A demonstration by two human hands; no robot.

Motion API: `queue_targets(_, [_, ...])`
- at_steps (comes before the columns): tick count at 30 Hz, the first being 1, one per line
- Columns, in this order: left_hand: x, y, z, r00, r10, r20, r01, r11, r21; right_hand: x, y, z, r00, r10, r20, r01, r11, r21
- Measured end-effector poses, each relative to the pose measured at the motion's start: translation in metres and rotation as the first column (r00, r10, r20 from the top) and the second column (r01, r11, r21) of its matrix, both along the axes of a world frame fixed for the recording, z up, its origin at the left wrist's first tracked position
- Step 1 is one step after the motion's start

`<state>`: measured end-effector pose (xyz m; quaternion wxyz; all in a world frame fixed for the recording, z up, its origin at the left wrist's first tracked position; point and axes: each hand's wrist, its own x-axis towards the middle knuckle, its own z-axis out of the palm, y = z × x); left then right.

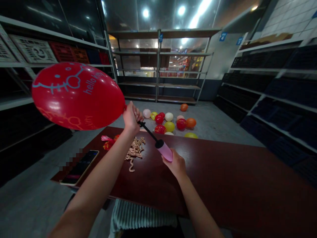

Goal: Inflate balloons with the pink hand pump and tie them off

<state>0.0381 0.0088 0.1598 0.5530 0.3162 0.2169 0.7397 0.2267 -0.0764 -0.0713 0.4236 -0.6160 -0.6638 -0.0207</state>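
Observation:
A large inflated red balloon (81, 99) with blue cartoon lines and "hello kitty" print fills the left of the view. My left hand (132, 117) is closed around the balloon's neck, where the black end of a hand pump meets it. My right hand (175, 163) grips the pink barrel of the balloon pump (165, 151). Between the hands the pump's black rod is drawn out. Whether the nozzle sits inside the neck is hidden by my left fingers. Below my left wrist, a tangle of beige curly strips (135, 148) lies on the dark table (223, 172).
Deflated red balloons (109, 143) and a phone (79, 167) lie on the table's left side. Several inflated balloons (169, 126) rest on the floor beyond the table. Metal shelving (158, 66) stands at the back, with crate-filled racks (267, 76) along both sides.

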Motion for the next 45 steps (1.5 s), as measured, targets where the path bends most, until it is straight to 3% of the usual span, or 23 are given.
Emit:
queue_targets(4, [0.043,0.01,-0.013,0.994,-0.068,-0.081,0.069,0.998,0.013,0.002,0.002,0.0,0.998,-0.037,-0.056,0.037,0.999,-0.002])
queue_targets(8, [0.085,0.009,-0.047,0.982,-0.121,-0.144,0.117,0.992,-0.042,0.003,0.005,-0.001,0.991,-0.11,-0.071,0.108,0.994,-0.023])
queue_targets(11, [0.104,0.006,-0.069,0.978,-0.13,-0.161,0.111,0.987,-0.119,0.003,0.006,-0.001,0.985,-0.149,-0.084,0.146,0.988,-0.041])
queue_targets(13, [0.107,0.005,-0.076,0.98,-0.126,-0.153,0.102,0.982,-0.157,0.004,0.007,-0.001,0.983,-0.163,-0.088,0.159,0.986,-0.052])
queue_targets(18, [0.088,0.006,-0.076,0.99,-0.089,-0.111,0.067,0.981,-0.184,0.001,0.008,0.001,0.991,-0.12,-0.055,0.116,0.991,-0.065])
queue_targets(25, [0.03,-0.001,-0.078,0.998,0.052,-0.023,-0.056,0.98,-0.193,-0.008,0.0,0.006,0.994,-0.003,0.112,0.011,0.998,-0.07])
queue_targets(36, [-0.075,-0.009,-0.043,0.986,0.146,0.082,-0.125,0.967,-0.22,-0.015,-0.009,0.012,0.966,0.121,0.227,-0.102,0.99,-0.094])
queue_targets(40, [-0.076,-0.011,-0.028,0.993,0.106,0.061,-0.094,0.981,-0.17,-0.014,-0.009,0.013,0.974,0.119,0.191,-0.106,0.991,-0.078])
queue_targets(45, [-0.043,-0.014,-0.017,0.996,0.087,0.018,-0.085,0.991,-0.108,-0.004,-0.004,0.009,0.991,0.038,0.129,-0.032,0.998,-0.046])
